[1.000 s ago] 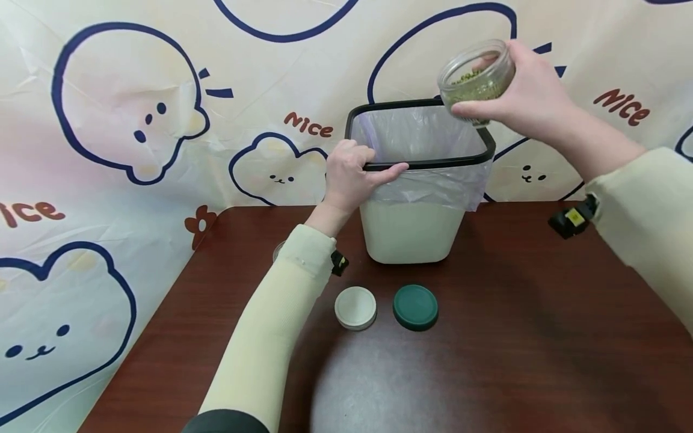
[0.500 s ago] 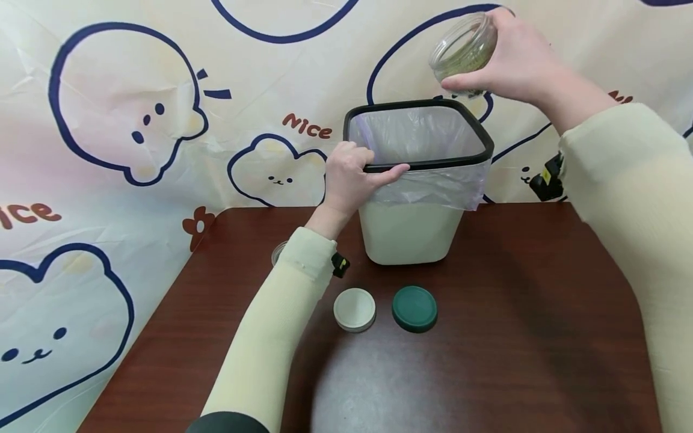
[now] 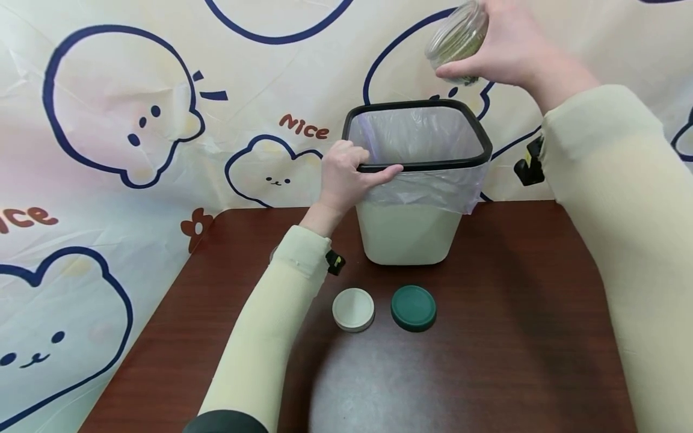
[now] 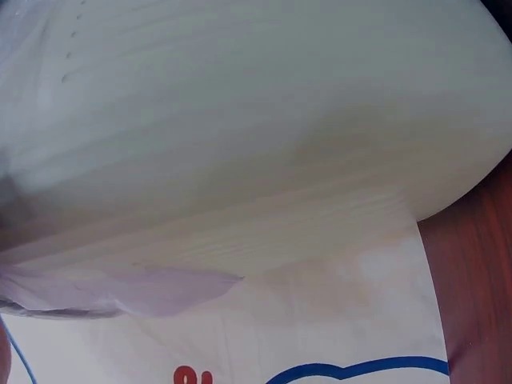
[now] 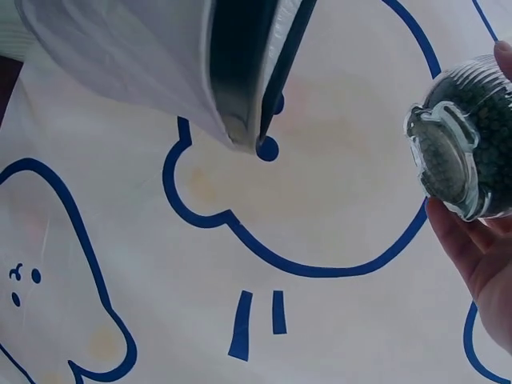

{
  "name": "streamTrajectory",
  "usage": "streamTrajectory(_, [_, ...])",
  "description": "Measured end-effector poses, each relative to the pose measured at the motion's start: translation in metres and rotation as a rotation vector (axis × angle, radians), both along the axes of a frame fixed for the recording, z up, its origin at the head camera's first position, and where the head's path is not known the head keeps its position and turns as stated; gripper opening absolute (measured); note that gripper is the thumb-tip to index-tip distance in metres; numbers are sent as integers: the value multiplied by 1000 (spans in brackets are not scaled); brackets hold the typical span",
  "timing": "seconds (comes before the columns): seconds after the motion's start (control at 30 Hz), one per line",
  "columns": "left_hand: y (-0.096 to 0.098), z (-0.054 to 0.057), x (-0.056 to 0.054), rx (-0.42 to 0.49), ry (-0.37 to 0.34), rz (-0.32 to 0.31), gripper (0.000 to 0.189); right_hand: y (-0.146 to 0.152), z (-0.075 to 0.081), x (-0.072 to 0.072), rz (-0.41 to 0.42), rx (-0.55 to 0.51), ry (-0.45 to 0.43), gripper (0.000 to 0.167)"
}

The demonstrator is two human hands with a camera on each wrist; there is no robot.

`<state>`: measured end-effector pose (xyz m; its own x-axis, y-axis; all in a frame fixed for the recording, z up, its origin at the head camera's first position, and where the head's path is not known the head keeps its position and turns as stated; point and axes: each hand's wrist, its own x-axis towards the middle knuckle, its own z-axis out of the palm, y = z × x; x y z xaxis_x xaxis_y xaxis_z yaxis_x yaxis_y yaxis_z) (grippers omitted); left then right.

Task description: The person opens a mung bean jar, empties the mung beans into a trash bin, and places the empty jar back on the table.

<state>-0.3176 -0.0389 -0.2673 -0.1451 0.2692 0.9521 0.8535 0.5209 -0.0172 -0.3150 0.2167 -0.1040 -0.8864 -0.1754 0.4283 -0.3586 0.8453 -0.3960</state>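
Hands (image 3: 345,174) (right (image 3: 511,48) partly out-of-frame), jar (image 3: 459,41)

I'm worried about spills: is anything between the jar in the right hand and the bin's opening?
Nothing visible. The right hand holds the jar tilted, higher than the bin, and only the backdrop shows in the gap. The left hand grips the black rim at the near left corner, to one side.
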Motion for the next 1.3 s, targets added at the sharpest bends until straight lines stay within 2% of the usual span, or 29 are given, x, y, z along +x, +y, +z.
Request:
streamTrajectory(0.27, [-3,2,2,7,11,7,65,-8,0,-6,-4,139,-35,98])
streamTrajectory(0.7, [-3,3,3,-8,2,22,66,-15,0,-13,64,248,-34,90])
streamTrajectory(0.97, [-2,4,3,-6,4,20,66,-16,9,-12,38,283,-18,92])
streamTrajectory(1.3, [-2,4,4,-18,-5,33,65,-20,14,-13,64,295,-17,94])
